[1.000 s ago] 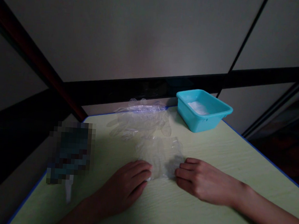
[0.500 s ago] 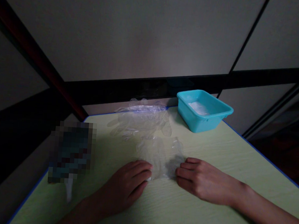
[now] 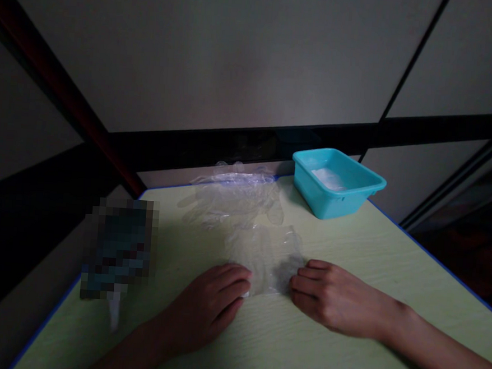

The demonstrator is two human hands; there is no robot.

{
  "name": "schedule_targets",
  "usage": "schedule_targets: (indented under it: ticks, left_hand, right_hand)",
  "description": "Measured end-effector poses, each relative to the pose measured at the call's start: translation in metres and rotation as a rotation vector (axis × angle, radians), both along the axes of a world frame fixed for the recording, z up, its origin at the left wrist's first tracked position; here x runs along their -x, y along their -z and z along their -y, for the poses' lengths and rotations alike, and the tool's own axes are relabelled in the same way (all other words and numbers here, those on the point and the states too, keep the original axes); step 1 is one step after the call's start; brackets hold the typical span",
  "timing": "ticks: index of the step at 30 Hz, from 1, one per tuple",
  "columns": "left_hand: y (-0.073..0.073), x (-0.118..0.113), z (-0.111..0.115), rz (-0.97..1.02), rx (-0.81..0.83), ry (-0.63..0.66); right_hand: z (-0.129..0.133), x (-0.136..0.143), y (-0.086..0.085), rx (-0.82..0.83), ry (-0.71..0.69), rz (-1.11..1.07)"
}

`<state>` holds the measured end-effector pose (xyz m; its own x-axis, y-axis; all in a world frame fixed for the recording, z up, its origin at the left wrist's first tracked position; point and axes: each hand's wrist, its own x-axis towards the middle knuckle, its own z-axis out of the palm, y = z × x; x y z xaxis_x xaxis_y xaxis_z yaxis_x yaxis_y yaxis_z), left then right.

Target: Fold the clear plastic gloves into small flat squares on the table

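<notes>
A clear disposable plastic glove (image 3: 261,258) lies on the table between my two hands, partly folded over itself. My left hand (image 3: 210,303) is closed at its near left edge, the fingers curled and pressed together. At the opposite edge, my right hand (image 3: 322,294) is also closed, its bent fingers gripping the plastic; the thumb is hidden beneath. Just beyond, more clear disposable gloves (image 3: 236,198) are spread in a loose, crumpled layer reaching the table's far edge.
A turquoise plastic basket (image 3: 337,202) with something white inside stands at the far right of the pale table (image 3: 372,244), which has a blue edge. On the left is a blurred-out dark packet (image 3: 119,243) with a white piece hanging from it. Cabinet panels rise behind.
</notes>
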<state>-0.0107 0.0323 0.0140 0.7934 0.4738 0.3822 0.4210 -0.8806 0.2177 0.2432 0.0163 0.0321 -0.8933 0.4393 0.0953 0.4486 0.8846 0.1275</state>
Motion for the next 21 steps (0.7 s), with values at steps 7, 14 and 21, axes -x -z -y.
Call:
schedule_targets:
  ticks: [7, 14, 21]
  left_hand:
    - [-0.0004, -0.0006, -0.0006, 0.0, 0.012, -0.005]
    - [-0.0016, -0.0007, -0.0004, 0.004, 0.012, -0.002]
    - [-0.0003, -0.0004, -0.0002, 0.0, 0.016, -0.002]
  right_hand:
    - [-0.0009, -0.0008, 0.0024, 0.007, 0.005, -0.008]
    - [-0.0016, 0.0001, 0.0012, 0.026, 0.012, -0.009]
    - [-0.0007, -0.0006, 0.0013, 0.031, 0.007, -0.026]
